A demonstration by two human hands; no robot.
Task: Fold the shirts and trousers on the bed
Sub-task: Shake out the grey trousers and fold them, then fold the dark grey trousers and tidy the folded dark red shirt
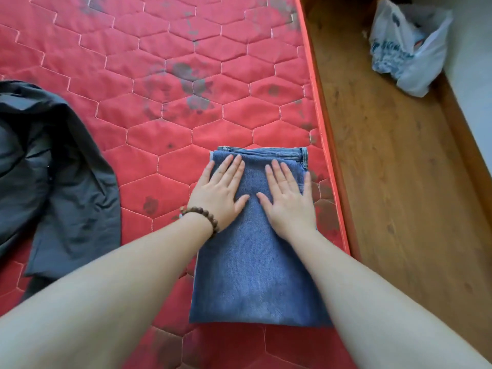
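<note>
- Lying near the bed's right edge, the folded blue denim trousers [255,251] formed a thick, stiff rectangle, waistband at the far end.
- Both palms pressed it flat, fingers straight, gripping nothing: left hand [222,191], right hand [288,197], probably setting the crease.
- Well left of the hands lay a crumpled dark grey shirt [56,177] on the red quilted mattress [159,75].
</note>
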